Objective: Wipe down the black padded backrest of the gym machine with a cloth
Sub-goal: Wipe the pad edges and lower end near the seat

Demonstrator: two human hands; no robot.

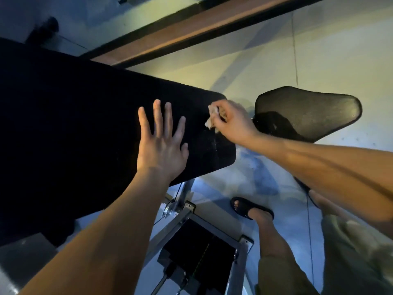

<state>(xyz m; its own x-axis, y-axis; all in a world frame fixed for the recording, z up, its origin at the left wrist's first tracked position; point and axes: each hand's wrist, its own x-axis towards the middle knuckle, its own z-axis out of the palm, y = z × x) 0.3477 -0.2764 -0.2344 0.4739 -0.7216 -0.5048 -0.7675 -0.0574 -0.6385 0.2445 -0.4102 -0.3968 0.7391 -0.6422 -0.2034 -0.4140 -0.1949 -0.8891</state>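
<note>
Your left hand (161, 141) lies flat on the black padded backrest (85, 128), fingers straight and spread, palm pressed to the pad a little in from its rounded end. Your right hand (232, 122) is curled around a small crumpled pale cloth (212, 118), pinching it against the pad near the far corner of that same end, just beside your left hand and not touching it. A faint pale smear runs down the pad below the cloth. The backrest is a long, broad slab with rounded corners and a matte, finely grained black cover, and it slants across the view from the left edge toward the middle. Just past its end, apart from it, sits the seat pad (308, 113), a smaller rounded black cushion with a mesh-like texture and a sheen. Under the backrest you can see the grey metal frame (180, 211) with bolted brackets, and below that a black weight stack (200, 252). The floor (244, 67) is smooth pale concrete, lit greenish far off and bluish close by, and a dark brown-edged strip (191, 30) crosses it beyond the pad. Your foot in a black slide sandal (252, 207) stands on the floor near the frame.
</note>
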